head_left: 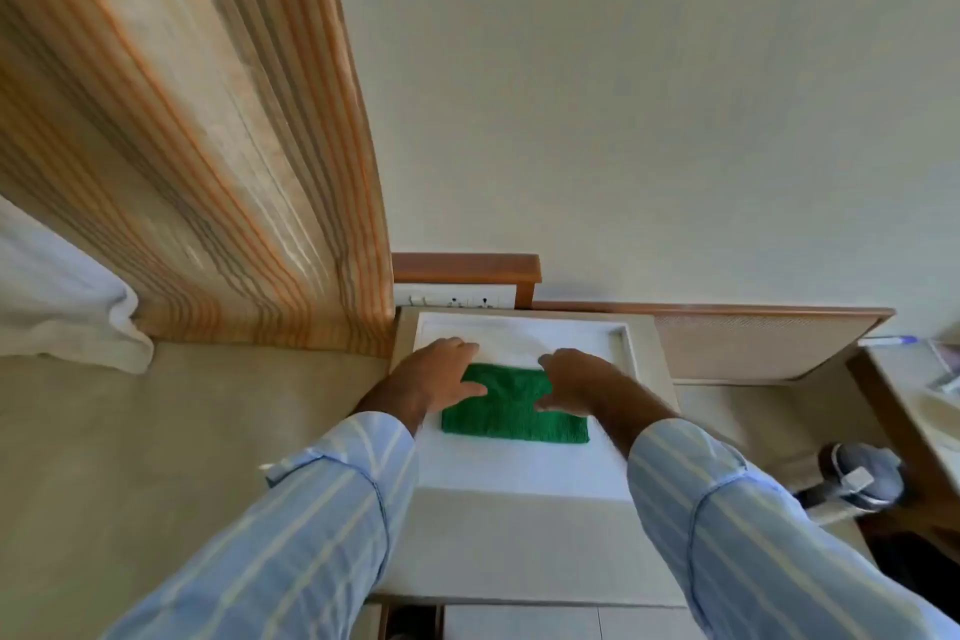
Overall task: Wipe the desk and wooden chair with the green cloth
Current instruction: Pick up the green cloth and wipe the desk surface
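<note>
both hands rest spread on the green cloth [514,411], left hand [441,372], right hand [574,379], neither clenched. judged pre-wipe; next, gather it.

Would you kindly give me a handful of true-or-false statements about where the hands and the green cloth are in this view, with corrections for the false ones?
1. The green cloth lies flat on a white surface. True.
2. Only one hand is on the cloth. False: both the left hand and the right hand rest on its far edge.
3. A striped curtain hangs to the left. True.
4. The cloth is red. False: it is green.
5. The person wears light blue striped sleeves. True.
6. The cloth is lifted in the air. False: it lies on the surface.
</note>
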### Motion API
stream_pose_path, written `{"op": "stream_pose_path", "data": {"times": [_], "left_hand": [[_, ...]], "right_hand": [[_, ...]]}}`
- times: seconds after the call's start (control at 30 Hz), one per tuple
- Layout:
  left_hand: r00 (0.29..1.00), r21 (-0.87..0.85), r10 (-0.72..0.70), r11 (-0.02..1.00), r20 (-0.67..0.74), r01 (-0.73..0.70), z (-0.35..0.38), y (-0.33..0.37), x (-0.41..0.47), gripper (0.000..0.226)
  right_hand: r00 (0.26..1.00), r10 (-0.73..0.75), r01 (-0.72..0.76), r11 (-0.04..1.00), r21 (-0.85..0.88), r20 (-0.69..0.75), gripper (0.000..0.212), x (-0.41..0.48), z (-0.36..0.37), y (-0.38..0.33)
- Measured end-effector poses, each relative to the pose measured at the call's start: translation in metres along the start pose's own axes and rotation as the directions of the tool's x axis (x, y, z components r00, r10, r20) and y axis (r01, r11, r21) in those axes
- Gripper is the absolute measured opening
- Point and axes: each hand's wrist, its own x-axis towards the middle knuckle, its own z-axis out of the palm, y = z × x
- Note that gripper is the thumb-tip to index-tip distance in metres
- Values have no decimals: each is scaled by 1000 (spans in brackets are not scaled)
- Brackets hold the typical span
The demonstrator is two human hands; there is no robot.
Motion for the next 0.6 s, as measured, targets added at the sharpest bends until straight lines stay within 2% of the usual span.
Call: {"op": "stream_pose_path", "data": {"times": [0.17, 0.33, 0.43, 0.5, 0.6], "left_hand": [[996, -26, -86, 996, 19, 87, 20, 8, 3, 73], [980, -253, -174, 948, 92, 192, 14, 12, 2, 61], [960, -513, -252, 811, 124, 280, 3, -2, -13, 70], [948, -696, -299, 658, 111, 289, -7, -17, -31, 66], [928, -839, -364, 479, 78, 258, -22, -43, -63, 57]], "right_hand": [[997, 58, -56, 998, 35, -60, 69, 3, 22, 2], [998, 58, -61, 993, 98, 27, 50, 4, 10, 1], [998, 10, -22, 982, 190, 61, 46, 7, -14, -3], [1000, -20, 16, 957, 288, 11, 47, 8, -36, -14], [997, -62, 77, 892, 446, -48, 50, 10, -65, -47]]}}
